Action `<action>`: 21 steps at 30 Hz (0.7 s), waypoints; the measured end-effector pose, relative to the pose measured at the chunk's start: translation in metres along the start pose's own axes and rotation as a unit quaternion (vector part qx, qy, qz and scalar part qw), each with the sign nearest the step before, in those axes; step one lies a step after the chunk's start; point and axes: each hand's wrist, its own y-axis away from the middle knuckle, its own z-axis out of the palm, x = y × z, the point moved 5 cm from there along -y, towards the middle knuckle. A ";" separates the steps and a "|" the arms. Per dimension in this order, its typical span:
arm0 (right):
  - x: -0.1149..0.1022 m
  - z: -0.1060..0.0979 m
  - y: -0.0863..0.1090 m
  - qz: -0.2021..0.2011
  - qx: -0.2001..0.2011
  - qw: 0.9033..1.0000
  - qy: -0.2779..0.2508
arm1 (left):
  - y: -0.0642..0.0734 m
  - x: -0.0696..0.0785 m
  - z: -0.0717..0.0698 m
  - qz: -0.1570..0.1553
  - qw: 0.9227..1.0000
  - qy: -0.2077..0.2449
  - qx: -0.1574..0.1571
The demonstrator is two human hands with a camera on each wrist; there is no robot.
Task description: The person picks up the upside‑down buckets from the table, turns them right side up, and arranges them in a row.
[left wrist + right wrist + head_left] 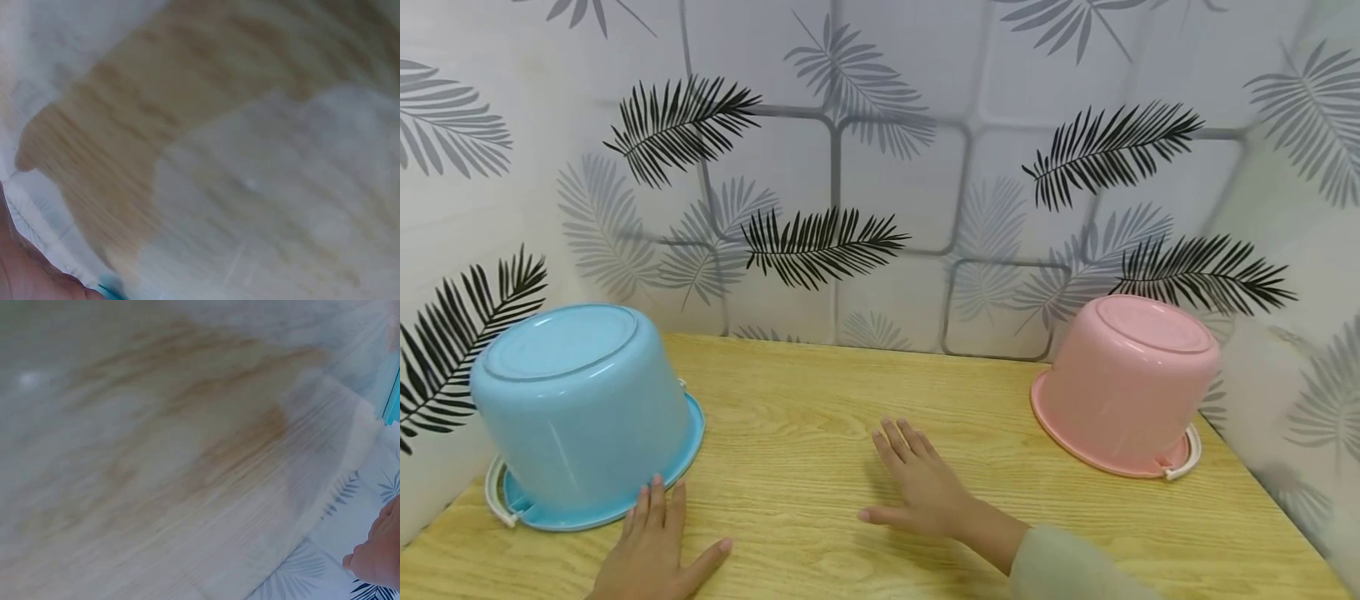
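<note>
An upside-down light blue bucket (580, 408) stands on the left, its white handle (496, 493) folded down at the rim. My left hand (651, 546) lies just in front of it with straight fingers, the fingertips right at the blue rim. Over the middle of the wooden table (820, 417), my right hand (925, 492) is spread with nothing in it, thumb held out to the left. A pink bucket (1131, 375), also bottom up, stands farther right, apart from that hand. Part of the left hand (34, 275) and of the right hand (378, 553) shows in the wrist views.
A wall covering (887, 192) printed with dark and grey leaves rises behind the table and along both sides. The pink bucket's white handle (1187, 457) sticks out at its front right. A teal edge (392, 403) shows in the right wrist view.
</note>
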 end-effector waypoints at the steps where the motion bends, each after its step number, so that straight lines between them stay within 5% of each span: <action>1: -0.001 0.001 -0.002 -0.002 -0.005 1.000 -0.002 | 0.000 0.000 0.000 0.000 1.000 0.001 0.000; 9: -0.011 0.012 -0.022 -0.030 -0.044 0.998 -0.022 | -0.001 -0.004 0.001 0.007 1.000 0.008 0.002; 21: -0.032 0.022 -0.054 -0.046 -0.072 0.996 -0.020 | -0.003 -0.004 0.003 0.014 0.998 0.040 -0.036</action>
